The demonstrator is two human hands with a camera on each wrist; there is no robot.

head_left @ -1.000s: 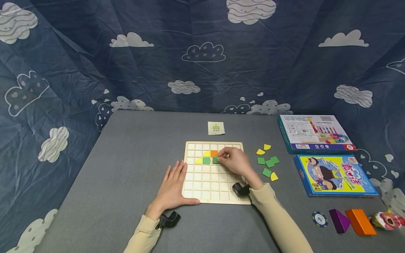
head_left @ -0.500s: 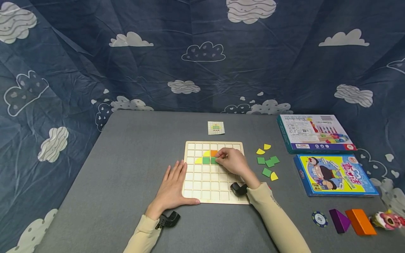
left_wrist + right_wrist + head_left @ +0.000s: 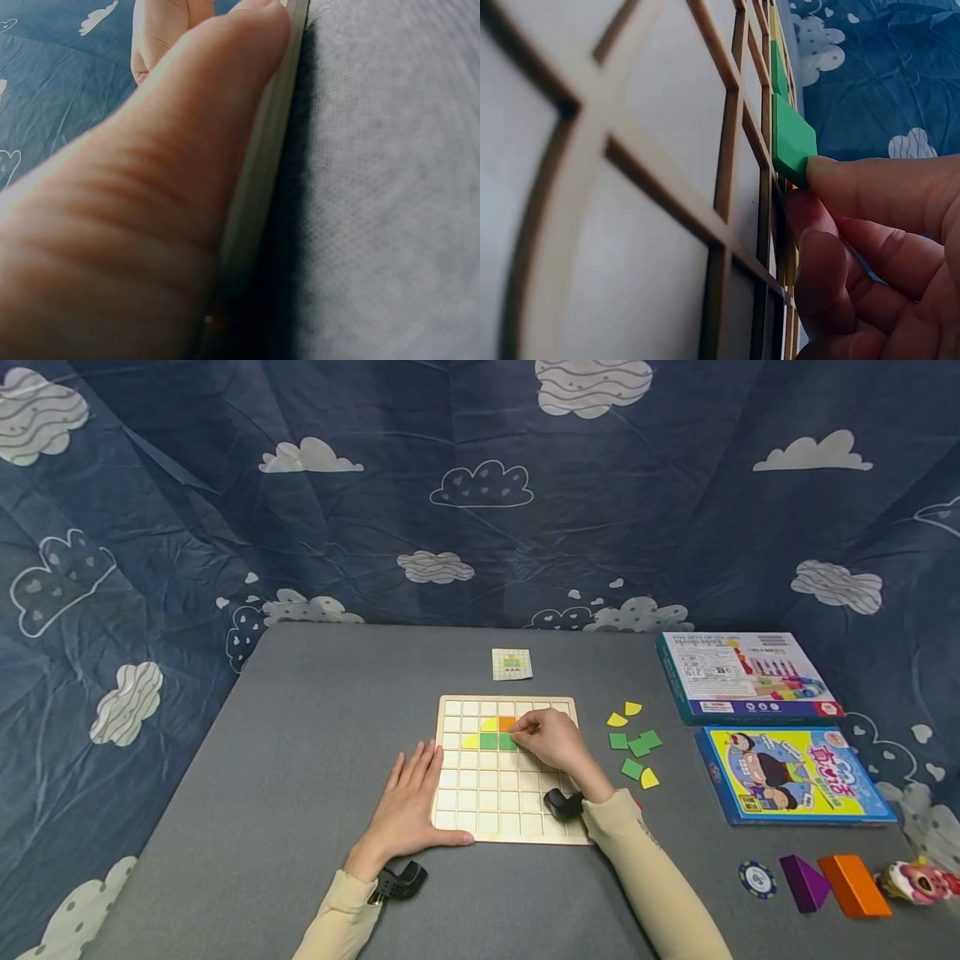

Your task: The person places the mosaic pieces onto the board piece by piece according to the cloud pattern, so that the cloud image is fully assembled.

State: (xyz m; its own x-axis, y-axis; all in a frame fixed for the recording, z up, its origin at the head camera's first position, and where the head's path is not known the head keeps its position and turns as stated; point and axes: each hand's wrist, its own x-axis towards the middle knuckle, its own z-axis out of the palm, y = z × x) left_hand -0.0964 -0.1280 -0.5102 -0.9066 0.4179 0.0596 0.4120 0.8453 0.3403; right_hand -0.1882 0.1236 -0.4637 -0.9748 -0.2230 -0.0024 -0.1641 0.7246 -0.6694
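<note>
The right hand [image 3: 553, 742] held a green square tile [image 3: 791, 139] pinched at its edge between thumb and fingertips [image 3: 870, 187], tipped up on one side over a cell of the wooden grid board [image 3: 480, 814] — not yet lying flat in it. The cell sat just beyond the fingertips, right beside another green tile [image 3: 488, 741] already seated, with an orange tile [image 3: 507, 722] and two yellow quarter-round tiles [image 3: 480, 732] close about it on the far side.

The left hand [image 3: 408, 806] lay flat and relaxed on the bench [image 3: 300, 760], fingers straight, its thumb pressed along the board's near-left edge [image 3: 266, 172] to steady it.

To seat the tile well, it seemed best to lower the raised side slowly and square it to the wooden ribs before letting go, since a skewed tile would likely ride up on a rib. The left hand's pressure should hold while this was done — the board looked light enough to slide.

To the right of the right hand, loose green and yellow tiles [image 3: 633, 743] lay scattered, and further right two game boxes [image 3: 787, 772]. Beyond the board lay a small pattern card [image 3: 512, 663].
</note>
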